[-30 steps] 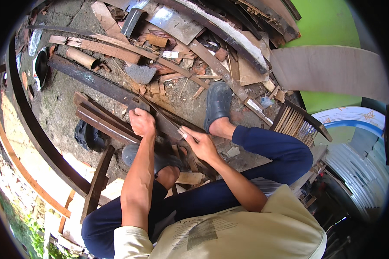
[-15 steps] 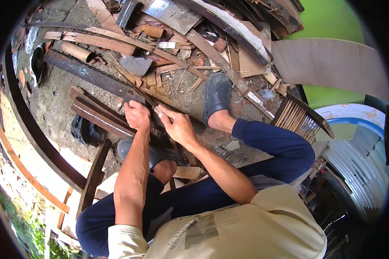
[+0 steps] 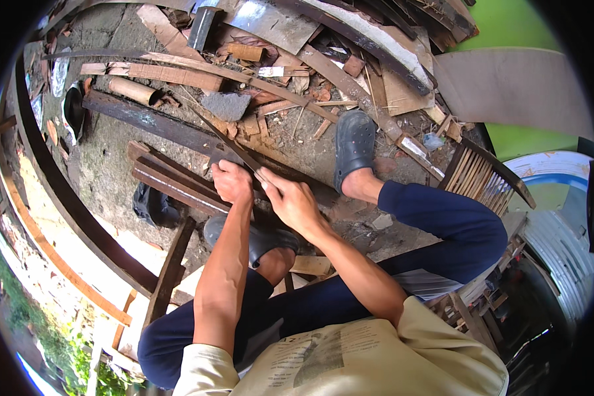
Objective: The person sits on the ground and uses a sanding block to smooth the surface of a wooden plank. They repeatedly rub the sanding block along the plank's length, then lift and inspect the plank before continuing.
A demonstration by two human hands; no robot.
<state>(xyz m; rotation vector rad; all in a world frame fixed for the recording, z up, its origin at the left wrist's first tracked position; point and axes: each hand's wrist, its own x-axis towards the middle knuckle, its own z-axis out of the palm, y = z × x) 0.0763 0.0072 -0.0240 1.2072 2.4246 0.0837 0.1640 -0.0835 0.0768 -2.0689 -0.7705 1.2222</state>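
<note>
My left hand (image 3: 232,182) is closed like a fist, just above a dark clog. At its knuckles shows a flat dark piece (image 3: 220,154); what the fist grips is mostly hidden. Close by on the right, my right hand (image 3: 291,203) is closed with its fingers on the near end of a long, thin dark strip (image 3: 229,142). That strip tapers away to the far left, crossing over a long dark plank (image 3: 148,125) on the ground. Whether it is wood or metal, I cannot tell. Left of my left hand lie brown wooden bars (image 3: 178,183), one with a pale streak.
A grey stone (image 3: 225,105), a cardboard-like tube (image 3: 133,91) and wood scraps lie beyond the plank. My clogs (image 3: 355,142) flank the hands. A slatted wooden piece (image 3: 478,175) stands at right, a black bag (image 3: 155,204) at left, beside upright dark timber (image 3: 168,267).
The whole view has shifted, so everything appears farther right and slightly lower. Both hands keep their grips and nearly the same places over the plank.
</note>
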